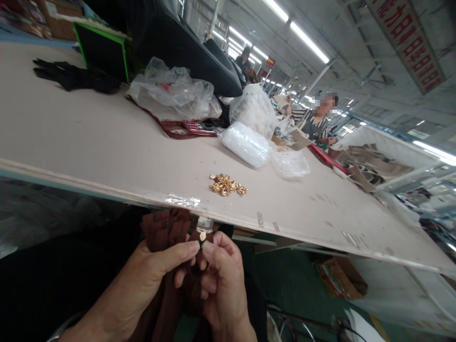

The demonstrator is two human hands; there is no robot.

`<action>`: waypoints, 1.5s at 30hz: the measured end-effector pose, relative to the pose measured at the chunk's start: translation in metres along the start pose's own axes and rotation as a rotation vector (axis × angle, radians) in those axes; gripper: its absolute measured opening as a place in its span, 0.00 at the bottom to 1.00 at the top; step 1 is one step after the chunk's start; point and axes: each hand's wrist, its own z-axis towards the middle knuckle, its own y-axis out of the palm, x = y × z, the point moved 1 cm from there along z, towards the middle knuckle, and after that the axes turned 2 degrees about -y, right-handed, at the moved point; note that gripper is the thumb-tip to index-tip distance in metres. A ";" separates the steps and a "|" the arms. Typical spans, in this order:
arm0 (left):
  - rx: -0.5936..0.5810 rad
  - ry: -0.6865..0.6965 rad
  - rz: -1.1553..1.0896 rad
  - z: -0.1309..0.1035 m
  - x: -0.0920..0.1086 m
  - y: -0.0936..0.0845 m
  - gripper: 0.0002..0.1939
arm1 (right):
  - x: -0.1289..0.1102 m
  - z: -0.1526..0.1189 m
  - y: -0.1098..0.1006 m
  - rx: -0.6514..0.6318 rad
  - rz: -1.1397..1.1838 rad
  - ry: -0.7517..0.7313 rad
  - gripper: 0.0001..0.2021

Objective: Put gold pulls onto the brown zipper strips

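Observation:
My left hand [149, 275] and my right hand [223, 280] are together below the table's front edge, both pinching a bunch of dark brown leather strips [166, 228]. A small gold metal fitting [203, 235] sits on a strip end right at my fingertips. On the table above lies a small heap of gold metal fittings [226, 185], apart from both hands.
The beige worktable [89, 137] carries clear plastic bags [174, 90], a white filled bag [245, 142], a red phone [194, 127] and black gloves [71, 76]. Another person [317, 121] sits at the far end. A cardboard box [340, 278] stands on the green floor.

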 end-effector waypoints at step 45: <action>0.045 0.142 0.140 0.007 -0.009 -0.002 0.18 | -0.062 0.011 0.008 0.049 -0.758 -0.484 0.14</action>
